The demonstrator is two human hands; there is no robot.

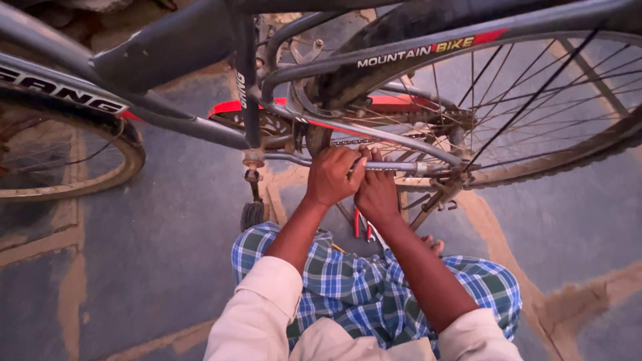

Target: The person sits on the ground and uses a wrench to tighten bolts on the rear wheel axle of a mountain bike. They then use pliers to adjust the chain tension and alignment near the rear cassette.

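A grey bicycle frame (167, 47) stands over me, with its rear wheel (535, 107) at the right and the front wheel (73, 160) at the left. My left hand (332, 175) is closed around the lower grey stay tube (401, 166) near the crank. Right beside it, touching, my right hand (376, 194) grips the same tube from below. The chain (348, 142) and a red chain guard (394, 102) run just above both hands. The fingertips are hidden behind the tube.
A black pedal (252, 215) hangs left of my left hand. Red-handled pliers (361, 224) lie on the ground under my right wrist. My knees in blue checked cloth (348, 281) fill the foreground. Grey paved ground (167, 254) with sandy joints stretches all around.
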